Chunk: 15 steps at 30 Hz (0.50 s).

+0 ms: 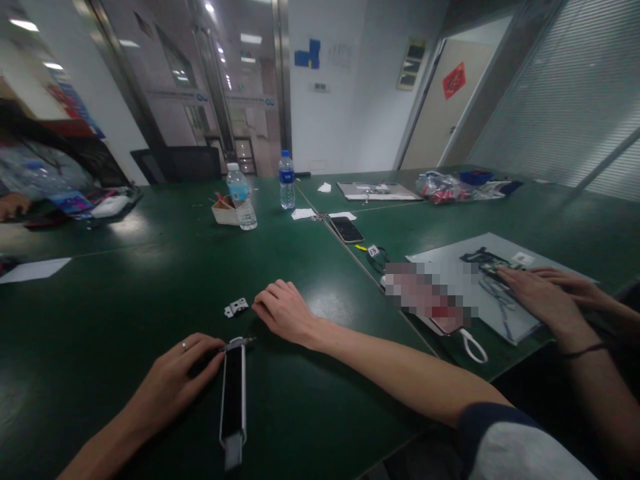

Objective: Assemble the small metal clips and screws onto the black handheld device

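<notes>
A narrow device (233, 387) lies on the green tabletop (125, 287) in front of the person, its length running away from the body. It is slim and straight-sided, with a pale, whitish frame around a long, flat black face; a grey tab sticks out at the near end, and the far end is rounded and pale. Across that far end sits a small, dark grey metal piece (241, 343), thin and pointing to the right, its finer shape too small to make out. The left hand (187, 367), wearing a ring, has its grip pinched on the metal piece's left end. The right hand (287, 312) rests on the tabletop beyond the device with its fingers curled under; whether its grip holds anything, I cannot tell. Just left of those fingers lies a silvery bracket (237, 307), flat-looking, with dark holes and a narrower left end.
</notes>
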{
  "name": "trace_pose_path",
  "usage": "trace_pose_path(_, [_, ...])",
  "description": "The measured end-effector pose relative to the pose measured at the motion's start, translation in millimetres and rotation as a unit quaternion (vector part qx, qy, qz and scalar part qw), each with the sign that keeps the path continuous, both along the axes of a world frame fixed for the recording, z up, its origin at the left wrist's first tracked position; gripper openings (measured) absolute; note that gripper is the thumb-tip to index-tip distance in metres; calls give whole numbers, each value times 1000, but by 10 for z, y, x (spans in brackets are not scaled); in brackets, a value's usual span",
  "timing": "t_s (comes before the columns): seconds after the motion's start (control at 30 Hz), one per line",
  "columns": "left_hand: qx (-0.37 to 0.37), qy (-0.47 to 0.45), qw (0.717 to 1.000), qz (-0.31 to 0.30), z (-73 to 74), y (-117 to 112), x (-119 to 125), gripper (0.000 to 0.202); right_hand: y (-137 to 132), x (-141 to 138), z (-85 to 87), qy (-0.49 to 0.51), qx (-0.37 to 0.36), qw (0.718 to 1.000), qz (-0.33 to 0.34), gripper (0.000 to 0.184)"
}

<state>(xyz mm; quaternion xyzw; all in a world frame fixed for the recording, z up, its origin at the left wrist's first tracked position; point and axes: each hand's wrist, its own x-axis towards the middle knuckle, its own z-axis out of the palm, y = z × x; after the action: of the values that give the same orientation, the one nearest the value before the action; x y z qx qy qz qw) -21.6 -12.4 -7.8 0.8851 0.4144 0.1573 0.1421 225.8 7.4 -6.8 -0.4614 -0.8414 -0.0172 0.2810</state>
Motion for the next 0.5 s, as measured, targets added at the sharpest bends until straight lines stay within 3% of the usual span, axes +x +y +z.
trace_pose_path(0.17, [-23, -7, 1000, -3, 140, -92, 103, 30, 102, 110, -92, 39, 11, 998, -50, 23])
trace_pose_path(0.5, [-43, 6, 999, -14, 186, -134, 116, 25, 195, 290, -170, 64, 4, 988, -138, 19])
